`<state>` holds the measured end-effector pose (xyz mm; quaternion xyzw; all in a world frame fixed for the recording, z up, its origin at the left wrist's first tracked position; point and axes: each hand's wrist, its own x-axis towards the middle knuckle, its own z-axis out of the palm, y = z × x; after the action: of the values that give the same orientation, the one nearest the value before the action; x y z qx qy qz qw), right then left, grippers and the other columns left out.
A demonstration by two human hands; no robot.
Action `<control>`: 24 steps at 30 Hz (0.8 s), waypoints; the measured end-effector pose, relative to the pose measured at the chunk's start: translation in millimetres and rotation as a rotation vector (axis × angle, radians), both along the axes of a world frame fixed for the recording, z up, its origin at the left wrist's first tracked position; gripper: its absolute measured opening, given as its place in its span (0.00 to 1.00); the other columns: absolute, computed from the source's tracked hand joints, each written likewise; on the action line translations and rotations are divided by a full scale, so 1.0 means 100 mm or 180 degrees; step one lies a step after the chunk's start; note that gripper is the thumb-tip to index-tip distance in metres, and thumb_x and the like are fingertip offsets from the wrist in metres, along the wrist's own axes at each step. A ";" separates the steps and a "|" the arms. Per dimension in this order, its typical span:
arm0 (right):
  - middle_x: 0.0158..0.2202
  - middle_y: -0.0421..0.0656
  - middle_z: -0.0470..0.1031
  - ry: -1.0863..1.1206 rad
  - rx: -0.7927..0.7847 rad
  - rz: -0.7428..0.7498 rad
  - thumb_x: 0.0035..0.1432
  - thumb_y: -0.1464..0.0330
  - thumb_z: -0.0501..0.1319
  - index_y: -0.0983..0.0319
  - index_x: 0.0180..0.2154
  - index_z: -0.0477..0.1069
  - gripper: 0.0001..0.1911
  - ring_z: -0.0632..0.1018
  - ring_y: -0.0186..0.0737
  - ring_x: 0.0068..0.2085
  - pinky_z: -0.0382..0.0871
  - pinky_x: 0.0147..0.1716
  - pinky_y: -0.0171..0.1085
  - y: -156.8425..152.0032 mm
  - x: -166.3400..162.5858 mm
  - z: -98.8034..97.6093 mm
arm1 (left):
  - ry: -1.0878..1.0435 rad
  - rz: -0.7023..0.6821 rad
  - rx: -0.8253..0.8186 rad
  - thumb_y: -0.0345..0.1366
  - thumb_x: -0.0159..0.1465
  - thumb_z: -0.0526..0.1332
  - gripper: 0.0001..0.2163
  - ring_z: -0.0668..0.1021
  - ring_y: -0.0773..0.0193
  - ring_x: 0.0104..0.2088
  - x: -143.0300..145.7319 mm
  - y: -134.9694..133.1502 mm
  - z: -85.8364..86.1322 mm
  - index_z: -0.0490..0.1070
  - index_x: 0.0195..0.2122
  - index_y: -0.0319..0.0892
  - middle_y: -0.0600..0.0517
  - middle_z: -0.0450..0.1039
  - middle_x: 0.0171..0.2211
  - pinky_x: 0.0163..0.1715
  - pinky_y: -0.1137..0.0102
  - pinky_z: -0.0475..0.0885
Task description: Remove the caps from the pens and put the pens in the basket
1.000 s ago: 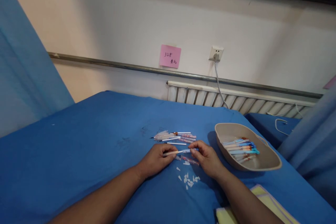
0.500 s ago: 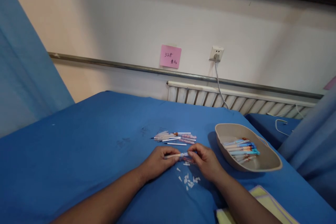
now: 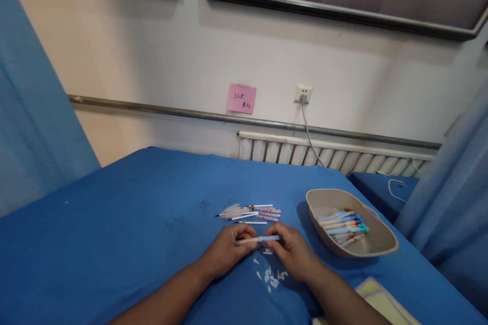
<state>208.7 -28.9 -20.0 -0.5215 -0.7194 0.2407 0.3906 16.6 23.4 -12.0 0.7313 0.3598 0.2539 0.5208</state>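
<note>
Between my two hands lies a pen (image 3: 249, 240), level, with a peach part on the left and a blue-purple part on the right. My left hand (image 3: 224, 251) is closed on the peach end, thumb and fingers pinching it. The blue-purple end is pinched by my right hand (image 3: 299, 252). Just beyond them is a loose pile of pen parts (image 3: 247, 212): white refills with dark tips, clear tubes and pink patterned barrels. Small white cone-shaped pieces (image 3: 272, 279) lie scattered on the blue cloth below my hands, and more small parts sit partly hidden under the right hand.
A beige basin (image 3: 381, 249) at the right holds several pens (image 3: 345, 223). A yellow cloth (image 3: 381, 297) lies by my right forearm. The blue-covered table (image 3: 114, 223) reaches a wall with a radiator (image 3: 282, 150) and a socket (image 3: 304, 94). Blue curtains (image 3: 38, 111) hang at both sides.
The view has tilted up, so everything sits lower in the picture. Both hands still hold the pen; the right fingers have shifted, and more of the blue-purple part shows.
</note>
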 end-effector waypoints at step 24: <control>0.29 0.37 0.69 0.0153 -0.0196 0.0067 0.57 0.65 0.56 0.60 0.38 0.63 0.07 0.70 0.33 0.28 0.60 0.28 0.30 -0.03 -0.06 -0.08 | 0.0145 -0.0135 0.0720 0.38 0.59 0.58 0.08 0.69 0.68 0.26 -0.05 -0.04 -0.04 0.72 0.32 0.38 0.55 0.70 0.25 0.27 0.76 0.61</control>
<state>202.3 -31.5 -27.9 -0.5197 -0.7075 0.2793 0.3890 12.0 19.8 -15.6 0.7984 0.3249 0.2651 0.4320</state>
